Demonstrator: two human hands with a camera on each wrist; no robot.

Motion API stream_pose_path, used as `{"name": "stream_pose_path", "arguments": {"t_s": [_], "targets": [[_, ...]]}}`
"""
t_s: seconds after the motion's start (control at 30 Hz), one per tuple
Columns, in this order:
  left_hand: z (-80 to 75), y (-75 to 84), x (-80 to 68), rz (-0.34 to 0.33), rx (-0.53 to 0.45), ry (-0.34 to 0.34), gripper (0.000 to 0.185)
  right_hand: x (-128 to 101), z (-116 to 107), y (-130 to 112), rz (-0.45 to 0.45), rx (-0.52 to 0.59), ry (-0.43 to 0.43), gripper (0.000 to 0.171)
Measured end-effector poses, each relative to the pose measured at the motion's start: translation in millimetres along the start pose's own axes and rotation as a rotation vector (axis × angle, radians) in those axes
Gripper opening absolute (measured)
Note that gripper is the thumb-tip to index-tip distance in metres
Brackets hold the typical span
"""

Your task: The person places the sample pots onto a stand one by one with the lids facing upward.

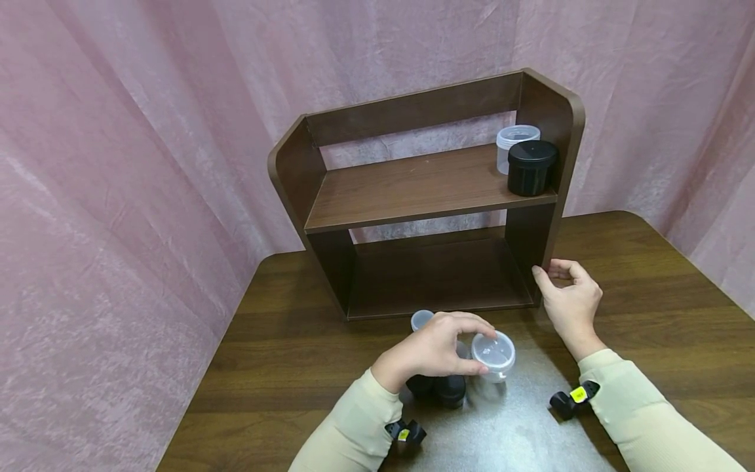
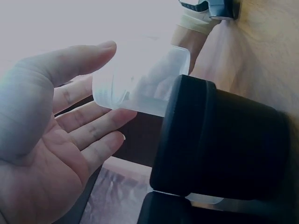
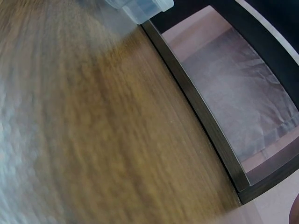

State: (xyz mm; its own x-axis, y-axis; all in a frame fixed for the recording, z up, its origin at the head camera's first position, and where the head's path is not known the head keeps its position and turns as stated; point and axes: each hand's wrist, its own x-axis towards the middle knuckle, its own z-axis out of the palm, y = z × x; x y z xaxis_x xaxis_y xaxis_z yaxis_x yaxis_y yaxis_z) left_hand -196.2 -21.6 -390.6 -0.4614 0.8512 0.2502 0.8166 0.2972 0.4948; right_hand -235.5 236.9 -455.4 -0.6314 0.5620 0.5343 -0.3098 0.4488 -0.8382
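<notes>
My left hand (image 1: 436, 344) pinches a clear plastic tub with a lid (image 1: 494, 354) between thumb and fingers. In the left wrist view, the thumb is above the clear tub's lid end and the fingers below. Beneath that hand stand two black lidded jars, one nearer (image 1: 451, 390) and one partly covered (image 1: 420, 385). Another clear tub (image 1: 421, 319) shows behind the hand. My right hand (image 1: 572, 298) grips the lower right side panel of a brown two-tier shelf (image 1: 413, 190), thumb at its front edge, fingers outside.
On the shelf's upper tier, at the right end, a clear tub (image 1: 504, 154) stands behind a black jar (image 1: 531, 172). The shelf is on a wooden table (image 1: 253, 387), with a pink curtain (image 1: 147, 164) behind. Small cameras are strapped to both sleeves.
</notes>
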Motion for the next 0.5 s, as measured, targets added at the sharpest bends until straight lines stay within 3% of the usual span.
{"name": "stream_pose_path", "arguments": {"t_s": [0.5], "targets": [[-12.3, 6.3, -3.3, -0.001, -0.072, 0.145, 0.04, -1, -1, -1, 0.001, -0.008, -0.003, 0.025]]}}
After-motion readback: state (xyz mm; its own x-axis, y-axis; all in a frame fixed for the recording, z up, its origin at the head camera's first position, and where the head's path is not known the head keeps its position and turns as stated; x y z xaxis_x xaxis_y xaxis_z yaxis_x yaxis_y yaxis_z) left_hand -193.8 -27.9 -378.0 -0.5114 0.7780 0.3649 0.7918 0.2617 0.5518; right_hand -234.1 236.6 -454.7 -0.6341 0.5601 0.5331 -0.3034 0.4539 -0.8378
